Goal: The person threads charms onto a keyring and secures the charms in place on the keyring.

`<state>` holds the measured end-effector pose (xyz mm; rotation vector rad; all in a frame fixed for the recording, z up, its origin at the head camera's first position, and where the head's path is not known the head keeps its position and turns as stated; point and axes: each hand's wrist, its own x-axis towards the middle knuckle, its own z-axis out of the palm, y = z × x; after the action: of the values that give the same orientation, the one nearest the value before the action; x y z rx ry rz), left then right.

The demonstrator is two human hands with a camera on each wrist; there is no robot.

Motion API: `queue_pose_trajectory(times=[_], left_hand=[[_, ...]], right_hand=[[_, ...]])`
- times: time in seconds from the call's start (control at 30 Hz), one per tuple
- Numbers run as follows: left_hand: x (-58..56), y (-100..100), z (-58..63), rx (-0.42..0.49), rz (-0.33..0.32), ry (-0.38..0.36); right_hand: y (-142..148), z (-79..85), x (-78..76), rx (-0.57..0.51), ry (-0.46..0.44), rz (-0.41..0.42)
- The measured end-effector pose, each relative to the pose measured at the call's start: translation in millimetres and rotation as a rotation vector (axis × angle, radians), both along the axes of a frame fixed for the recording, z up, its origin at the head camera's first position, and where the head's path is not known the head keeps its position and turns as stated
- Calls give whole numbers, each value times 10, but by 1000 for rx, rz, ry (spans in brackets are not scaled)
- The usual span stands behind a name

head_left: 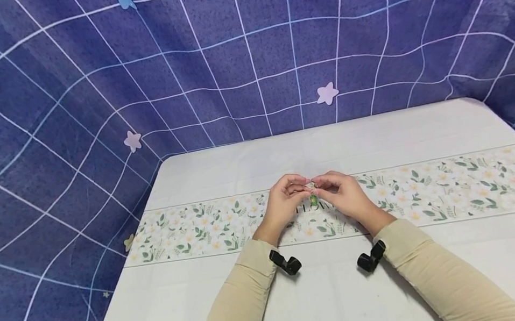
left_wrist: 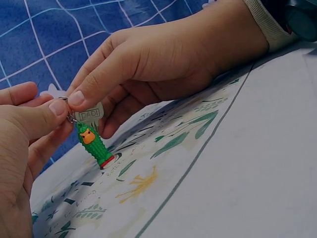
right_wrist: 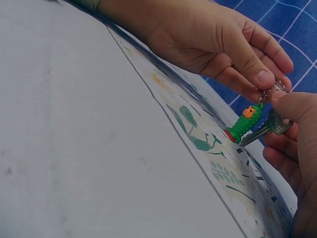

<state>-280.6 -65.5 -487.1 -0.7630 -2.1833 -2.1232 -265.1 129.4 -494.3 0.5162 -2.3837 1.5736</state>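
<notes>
The key (left_wrist: 91, 115) reads "DADI"; tablecloth (head_left: 329, 295), partial "FLOW".

Green charm (left_wrist: 93, 145) beside a key (left_wrist: 92, 114)

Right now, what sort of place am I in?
Probably an indoor tabletop workspace, perhaps curtained off: dark blue star-and-grid fabric hangs beyond a white table whose top carries a floral band. What sort of room lies outside doesn't show.
</notes>
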Motion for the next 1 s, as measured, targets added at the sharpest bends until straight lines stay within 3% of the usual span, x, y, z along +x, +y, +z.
queue_pose_trajectory(times=[0.37, 0.7, 1.0], left_hand=[[-4, -13, 33, 10, -21, -14], [-2, -50, -2, 21, -34, 20], [-14, -68, 3, 27, -49, -15]], right_hand=[[10, 12, -13, 17, -7, 8], [1, 10, 10, 34, -5, -1], [-2, -3, 1, 29, 15, -18]])
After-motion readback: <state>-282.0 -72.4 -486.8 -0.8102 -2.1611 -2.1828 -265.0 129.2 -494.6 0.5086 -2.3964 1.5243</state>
